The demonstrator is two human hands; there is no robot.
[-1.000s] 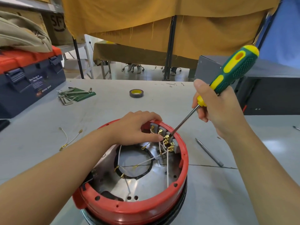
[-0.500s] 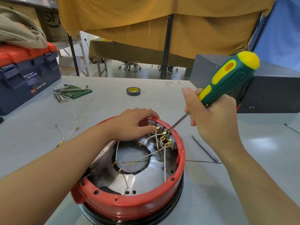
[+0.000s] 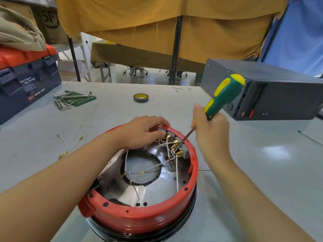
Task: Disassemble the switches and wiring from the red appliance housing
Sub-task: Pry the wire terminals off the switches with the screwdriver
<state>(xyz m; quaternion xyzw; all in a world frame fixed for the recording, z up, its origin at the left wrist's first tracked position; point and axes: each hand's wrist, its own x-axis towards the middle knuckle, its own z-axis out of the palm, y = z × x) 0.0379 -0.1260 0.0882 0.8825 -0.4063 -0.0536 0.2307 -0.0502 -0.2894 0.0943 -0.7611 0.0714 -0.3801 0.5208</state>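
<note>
— Fingers (image 3: pixel 158 125) of the left hand (image 3: pixel 139 131) are curled over the far rim of the red housing (image 3: pixel 139 218), pressing on the grey switch block there. Why hold it like that?

— To steady it, I'd say. The right hand (image 3: pixel 212 131) is wrapped round the lower handle of the green-and-yellow screwdriver (image 3: pixel 225 96), and the shaft slants down and to the left so the tip lands among the brass terminals (image 3: pixel 175 145) on the switches (image 3: pixel 182 151) against the far-right wall. Without that brace the block would probably shift under the tip.

— And the housing itself?

— It sits open side up on the counter (image 3: pixel 262 163), near the person, between both forearms. White wires (image 3: pixel 176 172) run from the terminals across the metal floor inside.

— Can you see which screw the tip is on?

— No. The tip is lost in the cluster of brass and wire, and the right hand is blurred. The left hand also covers the leftmost switch, so I can't tell whether it's pinched or only pressed.

— Anything else out there?

— Two loose wires (image 3: pixel 70 145) lie to the left, hex keys (image 3: pixel 66 101) and a roll of tape (image 3: pixel 140 98) farther off.
</note>
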